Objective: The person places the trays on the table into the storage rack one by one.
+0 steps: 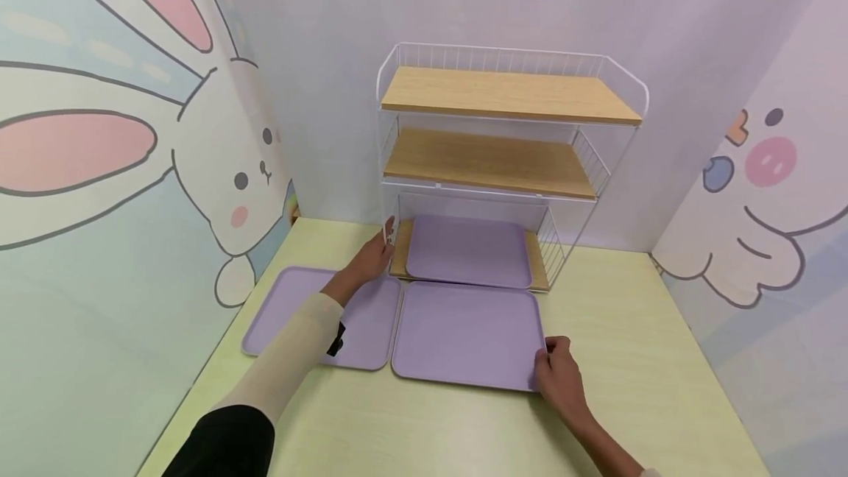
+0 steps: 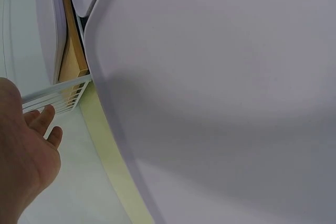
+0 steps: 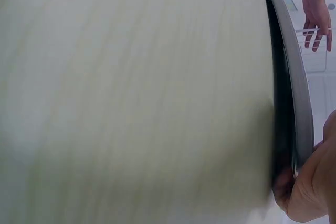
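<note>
In the head view, my right hand [image 1: 562, 377] pinches the right front corner of a light purple rectangular tray [image 1: 467, 333], thumb on top. The right wrist view shows the tray's edge [image 3: 302, 87] tilted slightly off the table, with the fingers beneath it. My left hand [image 1: 372, 256] is at the left side of a white wire rack [image 1: 387, 216] with wooden shelves. Its loosely bent fingers rest against the side wires in the left wrist view. Another purple tray [image 1: 473, 250] lies on the rack's bottom shelf, directly behind the tray in my right hand.
A further purple tray [image 1: 361, 333] lies on the pale yellow table [image 1: 636, 359] at the left, under my left forearm. The rack's middle shelf [image 1: 490, 160] and top shelf [image 1: 503, 94] are bare wood. Cartoon-printed curtains [image 1: 311, 94] surround the table.
</note>
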A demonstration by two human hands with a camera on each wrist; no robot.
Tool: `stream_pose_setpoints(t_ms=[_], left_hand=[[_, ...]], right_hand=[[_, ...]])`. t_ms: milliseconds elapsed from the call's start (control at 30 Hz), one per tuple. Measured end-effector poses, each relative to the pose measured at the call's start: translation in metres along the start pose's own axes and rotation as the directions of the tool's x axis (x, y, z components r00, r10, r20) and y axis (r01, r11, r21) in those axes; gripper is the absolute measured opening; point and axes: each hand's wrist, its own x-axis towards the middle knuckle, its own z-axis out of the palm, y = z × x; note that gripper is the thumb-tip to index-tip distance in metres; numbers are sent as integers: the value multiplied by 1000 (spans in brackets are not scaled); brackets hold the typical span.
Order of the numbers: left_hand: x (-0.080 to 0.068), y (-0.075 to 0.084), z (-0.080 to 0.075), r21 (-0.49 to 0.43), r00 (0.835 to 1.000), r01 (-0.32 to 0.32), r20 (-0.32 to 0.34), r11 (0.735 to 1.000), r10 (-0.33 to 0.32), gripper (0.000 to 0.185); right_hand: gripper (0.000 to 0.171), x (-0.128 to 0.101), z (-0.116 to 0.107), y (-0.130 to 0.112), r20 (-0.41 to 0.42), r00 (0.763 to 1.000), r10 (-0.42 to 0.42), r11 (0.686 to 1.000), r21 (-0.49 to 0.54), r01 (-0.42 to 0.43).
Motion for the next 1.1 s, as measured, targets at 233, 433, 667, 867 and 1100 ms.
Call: stream_pose_setpoints(t_ms=[233, 433, 667, 867, 1100], left_hand=[[1, -1, 0, -1, 1000, 7, 6, 1000, -7, 76], [3, -8, 1, -17, 1000, 19, 22, 1000, -19, 76], [3, -9, 1, -24, 1000, 19, 20, 1000, -19, 76], [2, -5, -1, -12, 999, 36, 23, 999, -35, 76], [-1, 0, -2, -1, 1000, 20, 10, 1000, -20, 75]], right_hand=[[56, -7, -2, -4, 59, 988, 140, 983, 114, -146], [116, -8, -1, -9, 119, 972, 203, 935, 273, -228], [129, -9, 1, -4, 156, 968, 197, 893, 380, -243], [126, -8, 0, 0, 165, 959, 231, 862, 423, -280], [129, -8, -4, 2, 179, 946, 268, 816, 480, -322]])
